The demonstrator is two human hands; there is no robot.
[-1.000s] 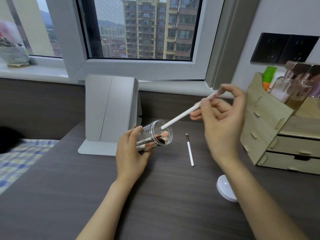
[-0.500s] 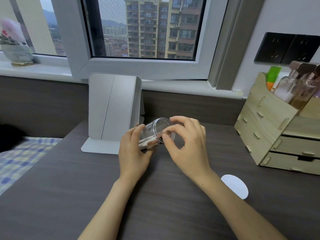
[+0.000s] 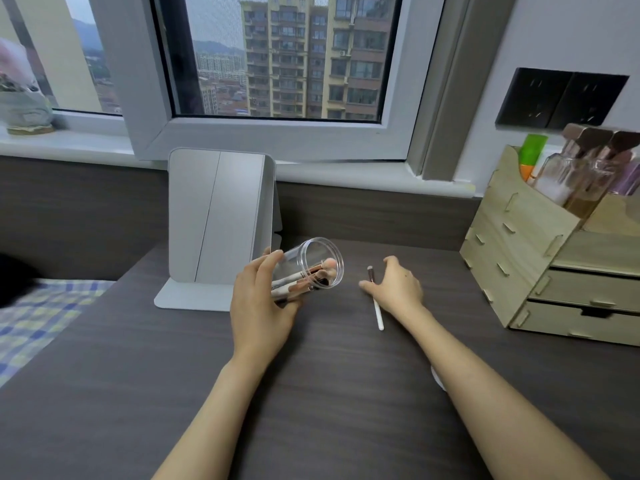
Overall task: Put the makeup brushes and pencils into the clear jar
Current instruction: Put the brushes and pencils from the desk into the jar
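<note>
My left hand (image 3: pixel 258 306) grips the clear jar (image 3: pixel 313 263), tilted with its open mouth facing right and toward me. Several white-handled makeup brushes (image 3: pixel 304 278) lie inside it, bristle ends toward the mouth. One thin white-handled brush (image 3: pixel 376 308) lies on the dark desk to the right of the jar. My right hand (image 3: pixel 398 287) hovers over that brush with fingers spread, thumb to its left, covering its middle. I cannot tell whether the fingers touch it.
A folded grey mirror stand (image 3: pixel 221 223) rises just behind the jar. A wooden drawer organiser (image 3: pixel 540 268) with bottles sits at the right. A white round lid (image 3: pixel 437 379) peeks from under my right forearm. A checked bedcover (image 3: pixel 41 306) lies left of the desk edge.
One second ago my right hand held a white brush at the jar's mouth. That brush went into the jar, and the hand has moved right and down over the brush on the desk.
</note>
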